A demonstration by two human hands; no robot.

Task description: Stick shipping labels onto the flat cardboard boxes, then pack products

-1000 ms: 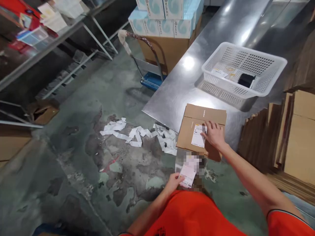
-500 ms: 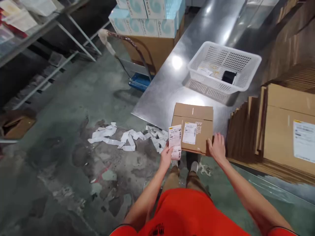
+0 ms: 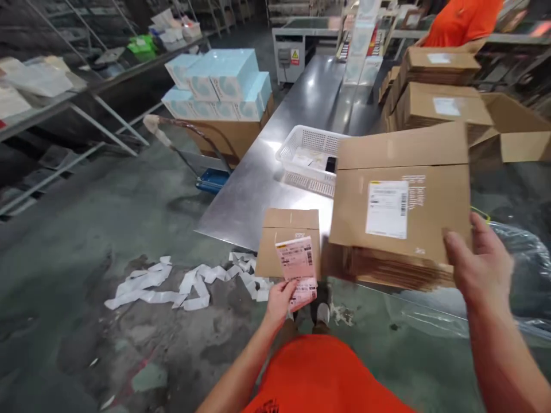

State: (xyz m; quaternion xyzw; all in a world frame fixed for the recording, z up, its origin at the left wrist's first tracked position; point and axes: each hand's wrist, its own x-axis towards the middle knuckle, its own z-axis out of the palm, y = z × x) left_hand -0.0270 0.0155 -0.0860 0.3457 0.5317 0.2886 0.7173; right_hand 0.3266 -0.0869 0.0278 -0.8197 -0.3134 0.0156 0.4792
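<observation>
Head view: left hand (image 3: 280, 299) is pinching printed labels (image 3: 296, 261) before a flat carton (image 3: 267, 252) lying on the tabletop (image 3: 241, 201); right hand (image 3: 486, 264) is pinching a labelled carton (image 3: 400, 154) above a carton stack (image 3: 387, 269). White basket (image 3: 297, 167) is holding papers (image 3: 303, 158), black item (image 3: 330, 164).

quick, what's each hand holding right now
Left hand: closed, holding printed labels.
Right hand: closed on the right edge of a labelled cardboard carton.

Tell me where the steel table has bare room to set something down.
The steel table looks bare between its left edge, the white basket and the smaller carton, and beyond the basket. Crowded: to the right, where the larger carton covers stacked cardboard, the right hand at that carton's edge.
</observation>
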